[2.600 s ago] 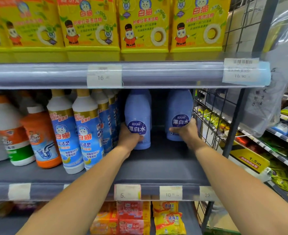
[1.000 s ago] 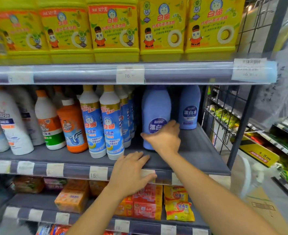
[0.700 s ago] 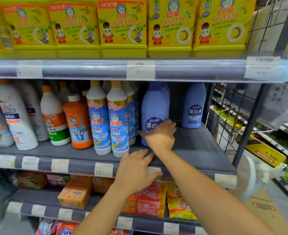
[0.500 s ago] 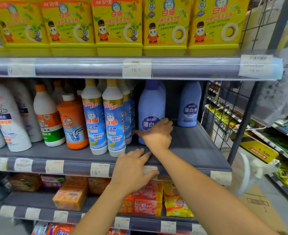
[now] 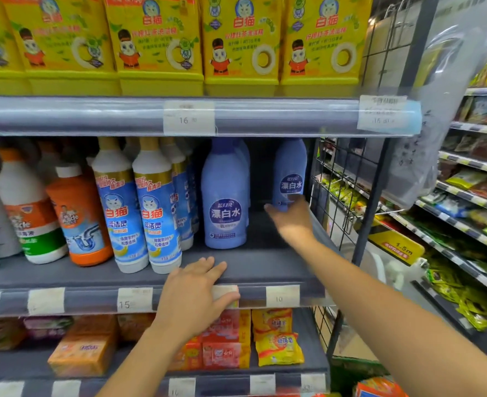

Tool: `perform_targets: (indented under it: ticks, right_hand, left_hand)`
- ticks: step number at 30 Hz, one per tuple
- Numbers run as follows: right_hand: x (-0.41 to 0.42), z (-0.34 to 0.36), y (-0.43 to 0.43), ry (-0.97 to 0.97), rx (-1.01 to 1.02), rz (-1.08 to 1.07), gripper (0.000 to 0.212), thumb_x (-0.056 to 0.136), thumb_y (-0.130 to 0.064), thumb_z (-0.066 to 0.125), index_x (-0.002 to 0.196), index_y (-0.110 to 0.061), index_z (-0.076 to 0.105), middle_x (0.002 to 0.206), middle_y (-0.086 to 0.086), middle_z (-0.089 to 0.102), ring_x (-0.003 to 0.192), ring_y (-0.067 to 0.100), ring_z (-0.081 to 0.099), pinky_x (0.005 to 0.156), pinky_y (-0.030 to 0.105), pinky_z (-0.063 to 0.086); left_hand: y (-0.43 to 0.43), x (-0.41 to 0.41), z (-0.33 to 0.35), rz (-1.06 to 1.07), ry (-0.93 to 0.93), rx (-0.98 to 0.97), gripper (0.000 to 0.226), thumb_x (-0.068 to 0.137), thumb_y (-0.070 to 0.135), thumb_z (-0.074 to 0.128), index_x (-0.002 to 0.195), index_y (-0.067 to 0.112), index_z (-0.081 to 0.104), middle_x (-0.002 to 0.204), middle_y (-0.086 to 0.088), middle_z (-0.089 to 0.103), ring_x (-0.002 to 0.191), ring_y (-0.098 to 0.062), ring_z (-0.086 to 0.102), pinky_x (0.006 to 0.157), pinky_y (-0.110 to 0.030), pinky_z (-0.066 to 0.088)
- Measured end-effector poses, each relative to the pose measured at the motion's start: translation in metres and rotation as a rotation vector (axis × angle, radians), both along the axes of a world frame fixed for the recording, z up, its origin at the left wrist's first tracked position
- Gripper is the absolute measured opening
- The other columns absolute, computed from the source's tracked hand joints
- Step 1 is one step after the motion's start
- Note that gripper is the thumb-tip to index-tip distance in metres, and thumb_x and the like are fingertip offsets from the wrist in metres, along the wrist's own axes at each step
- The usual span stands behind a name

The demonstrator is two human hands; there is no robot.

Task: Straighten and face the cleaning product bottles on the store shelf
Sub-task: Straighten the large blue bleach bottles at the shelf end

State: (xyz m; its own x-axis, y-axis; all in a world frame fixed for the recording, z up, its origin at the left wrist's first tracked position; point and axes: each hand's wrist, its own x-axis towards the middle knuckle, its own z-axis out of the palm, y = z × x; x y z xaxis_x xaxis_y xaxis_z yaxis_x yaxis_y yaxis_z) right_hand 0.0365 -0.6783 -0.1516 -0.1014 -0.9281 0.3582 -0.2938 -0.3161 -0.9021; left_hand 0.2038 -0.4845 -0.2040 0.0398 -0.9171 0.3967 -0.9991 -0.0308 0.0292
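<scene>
Store shelf, grey | rear bleach bottle far back right | right hand open, reaching its base | left hand flat on edge | probably heavy, slick plastic, so grab low around the body

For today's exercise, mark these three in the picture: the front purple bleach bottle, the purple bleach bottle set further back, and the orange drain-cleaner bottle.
Front purple bleach bottle (image 5: 225, 202): head view, on its round label.
Back purple bleach bottle (image 5: 291, 179): head view, on its label.
Orange drain-cleaner bottle (image 5: 79, 222): head view, on its front label.
</scene>
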Motion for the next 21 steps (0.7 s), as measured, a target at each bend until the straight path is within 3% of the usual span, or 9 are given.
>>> perform_targets:
  ticks: [3, 6, 11, 14, 17, 19, 21]
  right_hand:
    - [-0.017, 0.012, -0.032, 0.089, 0.002, -0.107, 0.069, 0.056, -0.044, 0.078, 0.108, -0.005, 0.055, 0.105, 0.015, 0.062, 0.096, 0.029, 0.062, 0.079, 0.037, 0.053]
    - [-0.019, 0.022, -0.063, 0.157, 0.026, -0.176, 0.089, 0.051, -0.044, 0.084, 0.121, -0.003, 0.048, 0.119, 0.018, 0.055, 0.109, 0.035, 0.054, 0.090, 0.044, 0.048]
    - [-0.007, 0.027, -0.096, 0.110, 0.096, -0.234, 0.121, 0.047, -0.040, 0.091, 0.142, -0.009, 0.025, 0.141, 0.018, 0.039, 0.131, 0.037, 0.035, 0.106, 0.045, 0.032]
    - [-0.001, 0.030, -0.111, 0.041, 0.116, -0.197, 0.131, 0.043, -0.037, 0.094, 0.147, -0.012, 0.017, 0.146, 0.015, 0.036, 0.135, 0.035, 0.032, 0.110, 0.048, 0.031]
    - [0.001, 0.030, -0.117, -0.026, 0.146, -0.143, 0.120, 0.045, -0.032, 0.094, 0.142, -0.012, 0.025, 0.139, 0.014, 0.045, 0.126, 0.035, 0.044, 0.098, 0.046, 0.043]
    - [0.003, 0.030, -0.115, -0.011, 0.138, -0.141, 0.099, 0.049, -0.027, 0.092, 0.128, -0.009, 0.035, 0.125, 0.015, 0.053, 0.113, 0.034, 0.053, 0.081, 0.037, 0.045]
    - [0.003, 0.032, -0.111, -0.002, 0.140, -0.161, 0.085, 0.050, -0.022, 0.090, 0.116, -0.008, 0.038, 0.113, 0.014, 0.057, 0.103, 0.034, 0.057, 0.076, 0.034, 0.046]
  left_hand:
    - [0.000, 0.001, 0.000, 0.004, 0.012, 0.015, 0.076, 0.079, 0.080, 0.033, 0.141, 0.037, 0.045, 0.149, 0.007, 0.044, 0.138, -0.011, 0.038, 0.107, -0.038, 0.033]
    - [0.000, 0.000, 0.000, 0.012, 0.028, -0.002, 0.078, 0.076, 0.081, 0.030, 0.138, 0.037, 0.049, 0.146, 0.007, 0.047, 0.135, -0.010, 0.042, 0.105, -0.039, 0.036]
    - [0.000, -0.001, 0.000, 0.012, 0.022, 0.001, 0.077, 0.077, 0.080, 0.027, 0.137, 0.037, 0.051, 0.144, 0.007, 0.051, 0.132, -0.013, 0.047, 0.100, -0.041, 0.039]
    - [0.001, 0.000, 0.001, 0.001, -0.011, 0.002, 0.075, 0.079, 0.079, 0.026, 0.132, 0.035, 0.056, 0.137, 0.006, 0.058, 0.125, -0.014, 0.054, 0.092, -0.041, 0.045]
    - [0.001, -0.001, 0.003, -0.007, -0.017, 0.003, 0.074, 0.081, 0.077, 0.026, 0.131, 0.033, 0.058, 0.135, 0.005, 0.060, 0.122, -0.016, 0.056, 0.088, -0.042, 0.047]
    - [0.000, -0.002, 0.003, -0.001, -0.014, 0.031, 0.078, 0.081, 0.078, 0.020, 0.138, 0.034, 0.050, 0.143, 0.005, 0.052, 0.129, -0.015, 0.049, 0.094, -0.041, 0.041]
    - [0.001, -0.002, 0.003, 0.011, -0.011, 0.052, 0.082, 0.079, 0.080, 0.013, 0.143, 0.037, 0.041, 0.149, 0.007, 0.043, 0.135, -0.013, 0.041, 0.100, -0.040, 0.035]
